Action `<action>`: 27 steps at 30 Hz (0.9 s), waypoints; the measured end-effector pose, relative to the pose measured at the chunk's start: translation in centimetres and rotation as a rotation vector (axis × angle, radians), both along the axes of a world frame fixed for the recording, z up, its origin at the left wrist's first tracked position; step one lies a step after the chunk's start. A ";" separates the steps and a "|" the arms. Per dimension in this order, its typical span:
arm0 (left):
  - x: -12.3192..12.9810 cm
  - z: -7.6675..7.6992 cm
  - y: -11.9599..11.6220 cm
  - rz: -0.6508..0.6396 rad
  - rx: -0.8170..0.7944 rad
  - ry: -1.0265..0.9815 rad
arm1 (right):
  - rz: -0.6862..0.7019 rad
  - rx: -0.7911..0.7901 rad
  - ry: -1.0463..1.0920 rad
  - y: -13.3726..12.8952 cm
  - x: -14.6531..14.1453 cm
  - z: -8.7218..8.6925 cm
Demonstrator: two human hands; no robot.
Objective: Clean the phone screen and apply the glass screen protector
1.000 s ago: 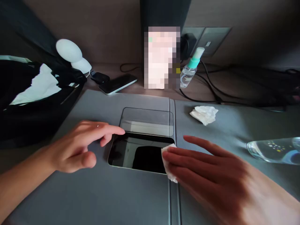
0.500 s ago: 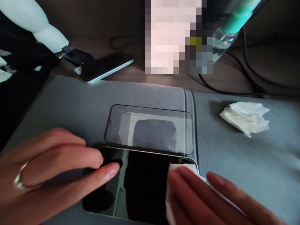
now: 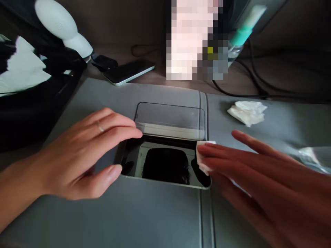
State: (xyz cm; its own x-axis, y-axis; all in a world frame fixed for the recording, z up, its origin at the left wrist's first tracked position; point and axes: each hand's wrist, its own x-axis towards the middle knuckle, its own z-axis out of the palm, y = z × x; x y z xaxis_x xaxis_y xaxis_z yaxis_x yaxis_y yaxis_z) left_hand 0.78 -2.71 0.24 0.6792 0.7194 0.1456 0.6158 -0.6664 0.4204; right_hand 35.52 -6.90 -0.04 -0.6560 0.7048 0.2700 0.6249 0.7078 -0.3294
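A smartphone [image 3: 162, 162] lies flat, its dark glossy screen facing up and mirroring a dark shape. My left hand [image 3: 88, 155], a ring on one finger, spans the phone's left end, with fingertips at its far corner and the thumb at its near one. My right hand [image 3: 248, 172] presses a folded white tissue [image 3: 203, 156] onto the right end of the screen. Just beyond the phone, a clear screen protector [image 3: 170, 115] with a thin black border rests on the grey desk mat [image 3: 155, 213].
A crumpled tissue [image 3: 248, 112] sits on the mat at right. Behind the mat are a second phone [image 3: 131, 72], a white rounded device [image 3: 59, 24], a spray bottle [image 3: 240, 38] and black cables [image 3: 240, 94]. A clear object [image 3: 315, 156] shows beside my right hand.
The view has shifted, so the phone appears higher and smaller. My left thumb has gone from over the screen to the phone's near left corner. My right hand still holds the tissue at the right end.
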 end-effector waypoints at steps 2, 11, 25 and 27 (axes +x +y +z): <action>0.2 0.0 0.1 -0.077 0.053 0.080 | 0.054 0.054 0.029 0.5 -0.3 0.9; -0.2 0.2 0.1 -0.075 0.082 0.138 | 0.261 0.064 -0.015 1.5 -0.5 2.3; 0.2 0.7 0.7 -0.068 -0.136 0.006 | 0.184 0.291 0.131 0.2 -2.7 2.9; 0.2 0.7 0.7 -0.069 -0.144 -0.003 | 0.126 0.304 0.151 0.3 -2.4 3.1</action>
